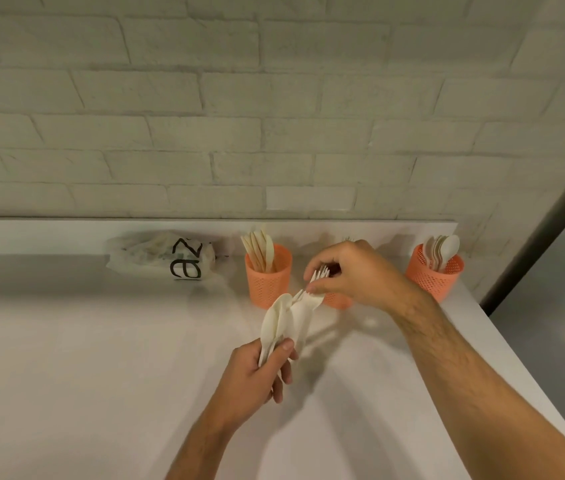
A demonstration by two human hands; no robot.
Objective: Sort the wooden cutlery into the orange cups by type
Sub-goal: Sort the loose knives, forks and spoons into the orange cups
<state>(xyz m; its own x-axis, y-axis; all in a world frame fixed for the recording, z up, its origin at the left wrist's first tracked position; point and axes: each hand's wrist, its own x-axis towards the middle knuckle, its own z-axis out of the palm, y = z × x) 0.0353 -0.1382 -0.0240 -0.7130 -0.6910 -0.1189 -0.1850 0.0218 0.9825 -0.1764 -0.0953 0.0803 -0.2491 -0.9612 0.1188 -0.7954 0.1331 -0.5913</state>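
Hands (267, 362) around pale, flat cutlery (286, 320)

Warm, fairly dim indoor light falls from above and slightly behind the camera, tinting the white counter (101, 375) yellowish. Soft shadows of the hands and cutlery lie on the counter just right of the left hand (260, 368), and a faint one sits under the right hand (350, 275). No hard glare shows. The brick wall (205, 98) bends with wide-angle distortion, strongest toward the corners. Detail is soft overall; the fork tines by the right hand are slightly blurred.
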